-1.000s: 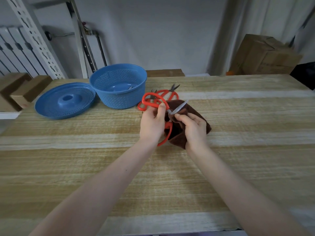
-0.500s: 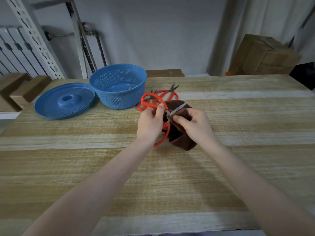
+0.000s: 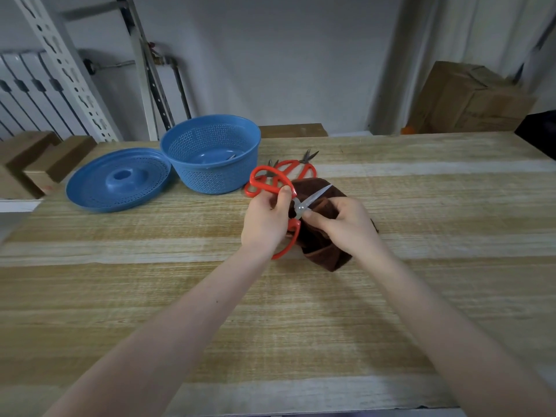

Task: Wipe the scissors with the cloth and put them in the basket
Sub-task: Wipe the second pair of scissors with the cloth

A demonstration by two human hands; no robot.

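My left hand [image 3: 264,222] grips the red handles of a pair of scissors [image 3: 313,198], blades pointing up and right. My right hand [image 3: 346,227] holds a dark brown cloth [image 3: 319,248] and pinches it against the blades near the pivot. Behind my hands, more red-handled scissors [image 3: 301,168] lie on the wooden table [image 3: 150,266]. The blue perforated basket [image 3: 210,155] stands at the back left, with a metal tip showing inside it.
A blue perforated lid [image 3: 117,179] lies left of the basket. Wooden blocks [image 3: 39,158] sit at the far left edge. A cardboard box [image 3: 469,97] stands beyond the table's back right. Metal racking leans on the wall behind.
My right hand with the cloth slid down along the blades toward the pivot. The left hand kept its grip on the handles, almost still.
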